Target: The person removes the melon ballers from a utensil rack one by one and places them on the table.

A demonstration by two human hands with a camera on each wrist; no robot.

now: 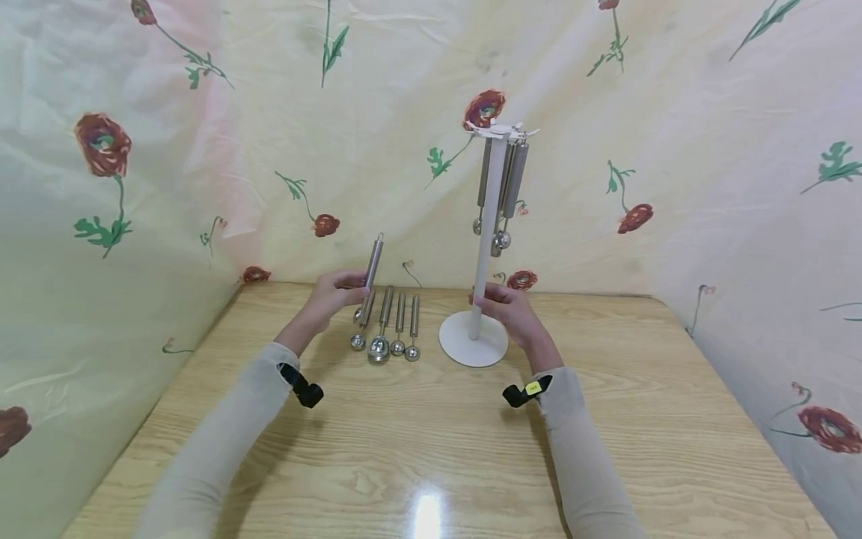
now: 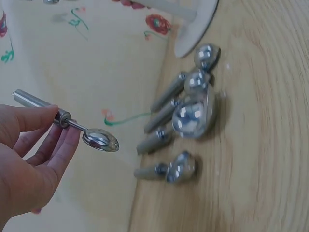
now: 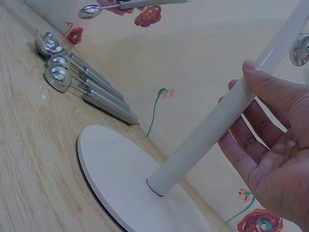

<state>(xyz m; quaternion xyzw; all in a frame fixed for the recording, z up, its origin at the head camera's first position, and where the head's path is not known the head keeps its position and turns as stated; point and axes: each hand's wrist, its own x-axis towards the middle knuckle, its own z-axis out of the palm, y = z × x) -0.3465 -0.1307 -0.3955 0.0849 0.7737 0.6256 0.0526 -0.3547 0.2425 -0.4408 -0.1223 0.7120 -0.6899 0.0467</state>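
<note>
My left hand (image 1: 328,298) pinches the steel handle of a small scoop (image 1: 373,262), held tilted above the table with its looped end up. In the left wrist view the scoop's oval bowl (image 2: 100,140) points away from the fingers. Below it, several steel scoops (image 1: 378,349) with round bowls lie side by side, bowls toward me. My right hand (image 1: 508,308) grips the lower pole of a white stand (image 1: 491,217), thumb on one side and fingers behind. More steel scoops (image 1: 516,180) hang from the hooked top of this stand.
The stand's round white base (image 3: 111,169) is on the wooden table (image 1: 377,457), right of the lying scoops. A floral cloth (image 1: 377,150) hangs behind the table and along both sides.
</note>
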